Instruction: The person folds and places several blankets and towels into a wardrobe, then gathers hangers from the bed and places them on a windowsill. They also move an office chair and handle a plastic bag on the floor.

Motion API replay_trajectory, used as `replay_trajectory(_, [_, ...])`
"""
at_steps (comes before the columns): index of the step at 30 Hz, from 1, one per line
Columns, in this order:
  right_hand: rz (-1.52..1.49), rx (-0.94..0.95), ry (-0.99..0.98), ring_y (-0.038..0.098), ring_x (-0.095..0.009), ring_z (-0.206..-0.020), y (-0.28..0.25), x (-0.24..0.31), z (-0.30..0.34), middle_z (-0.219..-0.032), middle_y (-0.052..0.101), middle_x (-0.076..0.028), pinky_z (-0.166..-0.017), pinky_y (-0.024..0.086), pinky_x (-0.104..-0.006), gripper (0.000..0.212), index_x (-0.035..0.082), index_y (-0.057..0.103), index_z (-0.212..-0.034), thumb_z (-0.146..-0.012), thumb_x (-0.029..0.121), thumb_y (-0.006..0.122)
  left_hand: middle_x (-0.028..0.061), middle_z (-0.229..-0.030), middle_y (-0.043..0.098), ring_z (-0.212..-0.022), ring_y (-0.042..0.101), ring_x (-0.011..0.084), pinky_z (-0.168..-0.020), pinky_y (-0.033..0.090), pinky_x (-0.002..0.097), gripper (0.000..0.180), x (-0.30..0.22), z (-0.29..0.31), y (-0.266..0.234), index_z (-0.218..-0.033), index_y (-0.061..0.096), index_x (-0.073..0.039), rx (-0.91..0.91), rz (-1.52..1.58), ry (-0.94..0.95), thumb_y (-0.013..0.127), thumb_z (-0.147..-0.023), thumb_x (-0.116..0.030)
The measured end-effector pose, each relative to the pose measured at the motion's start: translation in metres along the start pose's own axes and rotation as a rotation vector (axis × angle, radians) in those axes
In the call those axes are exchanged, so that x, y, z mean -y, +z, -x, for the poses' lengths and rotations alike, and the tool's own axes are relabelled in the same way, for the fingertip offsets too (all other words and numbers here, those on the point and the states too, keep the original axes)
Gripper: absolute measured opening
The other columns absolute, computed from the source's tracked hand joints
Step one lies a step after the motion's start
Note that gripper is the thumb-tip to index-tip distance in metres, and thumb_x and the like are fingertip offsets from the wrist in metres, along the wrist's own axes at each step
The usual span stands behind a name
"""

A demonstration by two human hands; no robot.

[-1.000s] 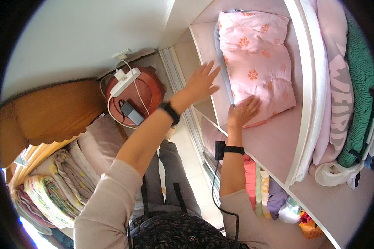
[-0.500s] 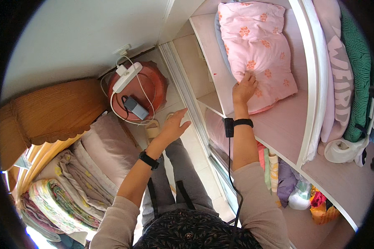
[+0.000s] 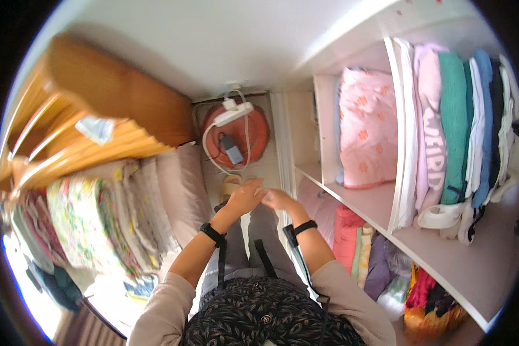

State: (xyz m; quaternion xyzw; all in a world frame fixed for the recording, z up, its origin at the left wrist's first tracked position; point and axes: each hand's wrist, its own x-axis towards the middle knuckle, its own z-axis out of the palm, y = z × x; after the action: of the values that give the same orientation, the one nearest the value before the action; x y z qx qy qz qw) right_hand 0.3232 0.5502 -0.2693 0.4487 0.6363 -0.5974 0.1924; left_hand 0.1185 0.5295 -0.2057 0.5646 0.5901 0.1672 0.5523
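My left hand (image 3: 245,197) is in front of my body, fingers stretched out and nothing held. Close to its fingertips is my right hand (image 3: 278,199), bent inward at the wrist. Its fingers are smeared and partly overlapped, so their closure is unclear; I see no object there. Both wrists wear black bands. To the right, a pink quilted bundle with orange flower prints (image 3: 368,130) rests in a cabinet compartment, apart from both hands. Behind it shows a blue-grey edge of cloth (image 3: 338,127).
Clothes (image 3: 455,127) hang in the right cabinet above a shelf board (image 3: 444,254). Folded fabrics (image 3: 380,265) fill the compartment below. Ahead, a reddish round stool (image 3: 260,135) carries a white power strip (image 3: 233,114) and a grey device (image 3: 233,151). Folded quilts (image 3: 81,216) lie beside the wooden headboard (image 3: 121,86).
My right hand has left the pink bundle and come in beside my left. My view has swung to the right, bringing more hanging clothes into the picture.
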Motion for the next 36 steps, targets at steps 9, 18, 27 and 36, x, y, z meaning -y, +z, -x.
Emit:
replay_trajectory(9, [0.415, 0.016, -0.377, 0.058, -0.039, -0.112, 0.035, 0.114, 0.03, -0.119, 0.062, -0.023, -0.093, 0.047, -0.0464, 0.045, 0.004, 0.055, -0.129, -0.088, 0.023, 0.059, 0.0179, -0.115, 0.063, -0.104, 0.062, 0.0369, -0.087, 0.05, 0.0461, 0.045, 0.009, 0.206, 0.012, -0.124, 0.057, -0.009, -0.412, -0.124, -0.34, 0.058, -0.091, -0.039])
replay_trajectory(18, [1.043, 0.162, -0.414, 0.054, -0.039, -0.118, 0.043, 0.136, 0.063, -0.129, 0.057, -0.023, -0.097, 0.045, -0.0467, 0.052, 0.005, 0.052, -0.135, -0.09, 0.03, 0.059, 0.0148, -0.115, 0.064, -0.103, 0.063, 0.034, -0.083, 0.053, 0.0451, 0.048, 0.031, 0.367, 0.136, -0.122, 0.059, -0.01, -0.485, -0.255, -0.636, 0.063, -0.085, -0.039])
replay_trajectory(27, [1.294, 0.296, -0.767, 0.056, -0.04, -0.113, 0.231, 0.182, 0.107, -0.122, 0.06, -0.025, -0.096, 0.046, -0.0471, 0.05, 0.002, 0.054, -0.131, -0.088, 0.028, 0.061, 0.0144, -0.11, 0.065, -0.101, 0.064, 0.034, -0.081, 0.053, 0.0454, 0.046, 0.07, 0.527, 0.261, -0.118, 0.06, -0.009, -0.816, -0.087, -0.818, 0.066, -0.084, -0.039])
replay_trajectory(36, [1.531, 0.599, -0.933, 0.058, -0.041, -0.111, 0.473, 0.211, 0.173, -0.119, 0.061, -0.025, -0.094, 0.047, -0.0473, 0.047, 0.002, 0.056, -0.128, -0.089, 0.029, 0.061, 0.019, -0.117, 0.062, -0.108, 0.06, 0.0378, -0.089, 0.05, 0.0479, 0.05, 0.117, 0.705, 0.4, -0.124, 0.057, -0.007, -1.041, 0.319, -1.068, 0.061, -0.089, -0.041])
